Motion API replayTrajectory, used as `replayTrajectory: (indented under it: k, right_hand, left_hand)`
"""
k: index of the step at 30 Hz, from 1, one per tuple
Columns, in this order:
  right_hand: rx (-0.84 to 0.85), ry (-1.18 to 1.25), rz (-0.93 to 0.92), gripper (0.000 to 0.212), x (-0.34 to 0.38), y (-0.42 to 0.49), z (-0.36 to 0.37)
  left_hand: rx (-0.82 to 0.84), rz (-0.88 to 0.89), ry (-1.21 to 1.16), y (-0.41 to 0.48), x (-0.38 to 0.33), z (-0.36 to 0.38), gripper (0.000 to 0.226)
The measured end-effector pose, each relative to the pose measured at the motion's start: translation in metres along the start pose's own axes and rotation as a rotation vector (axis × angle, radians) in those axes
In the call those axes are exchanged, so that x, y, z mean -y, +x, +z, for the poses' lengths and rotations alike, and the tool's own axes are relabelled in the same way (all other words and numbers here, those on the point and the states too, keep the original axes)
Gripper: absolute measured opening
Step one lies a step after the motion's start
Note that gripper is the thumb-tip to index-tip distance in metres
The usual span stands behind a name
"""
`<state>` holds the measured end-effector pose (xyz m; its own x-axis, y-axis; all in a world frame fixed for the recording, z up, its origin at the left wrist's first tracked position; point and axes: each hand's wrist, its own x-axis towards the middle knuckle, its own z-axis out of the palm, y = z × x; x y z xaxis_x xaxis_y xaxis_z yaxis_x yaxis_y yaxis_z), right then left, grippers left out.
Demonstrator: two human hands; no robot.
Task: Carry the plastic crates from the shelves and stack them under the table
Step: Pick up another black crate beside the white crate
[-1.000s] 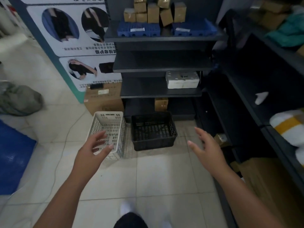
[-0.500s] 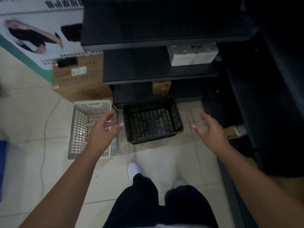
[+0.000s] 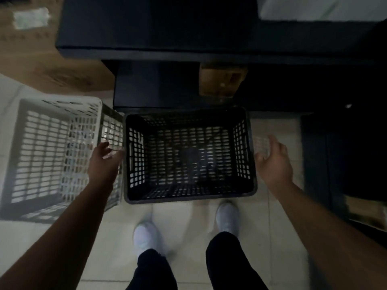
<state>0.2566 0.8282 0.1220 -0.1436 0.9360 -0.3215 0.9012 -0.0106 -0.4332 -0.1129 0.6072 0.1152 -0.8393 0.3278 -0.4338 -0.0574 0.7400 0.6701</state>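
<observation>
A black slotted plastic crate (image 3: 189, 197) stands empty on the tiled floor directly below me, in front of the dark shelves. A white slotted crate (image 3: 45, 151) stands beside it on the left, touching or nearly touching it. My left hand (image 3: 103, 162) is open in the gap at the black crate's left wall, fingers apart, holding nothing. My right hand (image 3: 273, 161) is open just outside the crate's right wall, palm turned inward, a small gap from the rim.
The dark shelf unit (image 3: 159, 28) overhangs the crates at the top. A cardboard box (image 3: 52, 65) sits at the upper left and a small one (image 3: 222, 82) under the lowest shelf. Another dark shelf (image 3: 345, 155) stands on the right. My feet (image 3: 227, 216) are just behind the black crate.
I have stepped closer and bent down, so the crates fill the view. Both hands have dropped to either side of the black crate, still open.
</observation>
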Motion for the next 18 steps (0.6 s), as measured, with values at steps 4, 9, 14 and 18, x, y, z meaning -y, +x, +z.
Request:
replayTrajectory:
  k: [4,9,14,18]
  right_hand:
    - [0.089,-0.010,-0.020,0.063,-0.034,0.043,0.068]
    - [0.095,0.051,-0.039,0.055,-0.052,0.065,0.111]
    - [0.079,0.112,-0.051,0.047,-0.046,0.063,0.104]
    - [0.074,0.128,-0.111,0.046,-0.020,0.039,0.055]
  left_hand:
    - [0.035,-0.115,0.120,0.048,0.056,0.054,0.067]
    - [-0.007,0.009,0.481,0.078,0.089,0.074,0.038]
    - [0.005,0.004,0.450,0.069,0.083,0.068,0.015]
    - [-0.023,-0.044,0.315,0.019,0.066,0.027,0.008]
